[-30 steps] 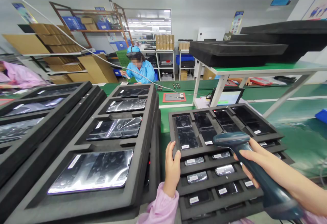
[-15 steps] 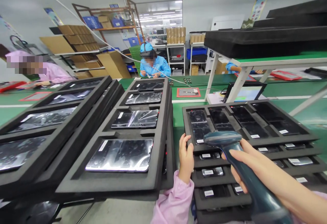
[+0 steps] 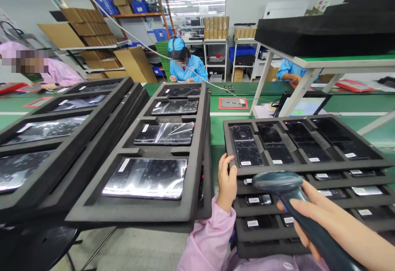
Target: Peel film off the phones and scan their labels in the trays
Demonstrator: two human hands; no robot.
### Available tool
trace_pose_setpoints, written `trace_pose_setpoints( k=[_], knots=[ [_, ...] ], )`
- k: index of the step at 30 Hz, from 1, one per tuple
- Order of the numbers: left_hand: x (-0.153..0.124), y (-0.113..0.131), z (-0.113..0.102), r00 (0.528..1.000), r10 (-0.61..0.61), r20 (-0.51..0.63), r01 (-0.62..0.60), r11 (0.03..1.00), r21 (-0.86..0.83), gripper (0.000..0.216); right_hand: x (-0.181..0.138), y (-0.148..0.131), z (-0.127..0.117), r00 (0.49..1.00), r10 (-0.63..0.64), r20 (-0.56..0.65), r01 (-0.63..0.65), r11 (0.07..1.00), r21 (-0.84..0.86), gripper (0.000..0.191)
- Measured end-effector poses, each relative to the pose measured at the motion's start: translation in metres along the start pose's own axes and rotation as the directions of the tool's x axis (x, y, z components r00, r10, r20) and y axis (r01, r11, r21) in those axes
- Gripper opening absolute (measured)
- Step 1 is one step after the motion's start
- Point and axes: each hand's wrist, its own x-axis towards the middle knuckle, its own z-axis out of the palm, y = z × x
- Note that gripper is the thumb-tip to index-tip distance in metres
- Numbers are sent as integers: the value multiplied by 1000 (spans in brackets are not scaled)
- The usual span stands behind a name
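In my right hand (image 3: 324, 219) is a dark teal handheld barcode scanner (image 3: 277, 181). My fingers wrap its handle and its head points left, in front of the stacked trays. My left hand (image 3: 227, 182) grips the left front corner of the top black foam tray (image 3: 290, 169), fingers along the side and thumb at the front. Several dark phone-like screens lie in its slots, among them a screen (image 3: 247, 145) near my left hand. Each has a white label at its near end. More labelled screens show in the trays below.
Left of me stand two more stacks of foam trays with glossy screens, the nearer tray (image 3: 92, 213) and the far-left tray (image 3: 46, 180). A monitor (image 3: 304, 105) sits behind the right stack, under a white-legged shelf (image 3: 311, 63). Co-workers sit across the green bench (image 3: 217, 133).
The scanner has shifted slightly right and down in the view, uncovering labels on the top tray's screens. My left hand stays on the tray corner. The whole view has tilted a little.
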Motion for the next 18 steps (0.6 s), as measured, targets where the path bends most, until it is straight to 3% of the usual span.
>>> trace_pose_setpoints(
  k=[9,14,18],
  knots=[
    [0,-1,-1,1000,17,1,-17,1000,13,28,-1,11,-2,998,44,41,-46,998,52,57],
    [0,0,-2,1000,15,6,-15,999,28,29,-7,4,2,999,47,-18,-46,997,61,52],
    [1,0,-3,999,32,5,-32,999,34,28,-3,9,-12,1000,4,-29,-2,997,79,53]
  ],
)
